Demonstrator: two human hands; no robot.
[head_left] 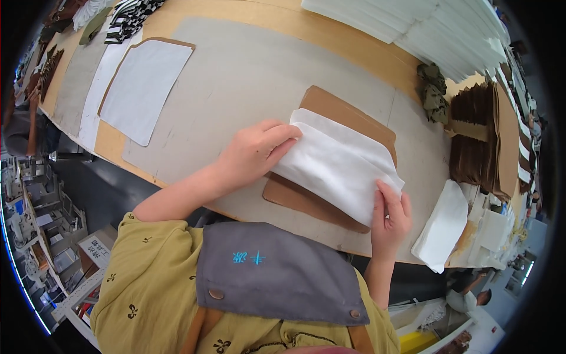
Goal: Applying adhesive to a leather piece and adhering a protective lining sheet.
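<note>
A white fabric-like sheet is stretched between my two hands over a brown panel on the table. My left hand pinches the sheet's upper left corner between thumb and fingers. At the lower right corner, my right hand grips the sheet with its fingertips. The sheet sags and ripples slightly, and covers the middle of the panel. Brown strips of the panel show beyond its far and near edges. Whether the sheet touches the panel I cannot tell.
Another brown panel with a white sheet on it lies at the far left. A white sheet stack sits right of my right hand. Bundled brown pieces, dark green cloth and a tall white pile line the right and far side.
</note>
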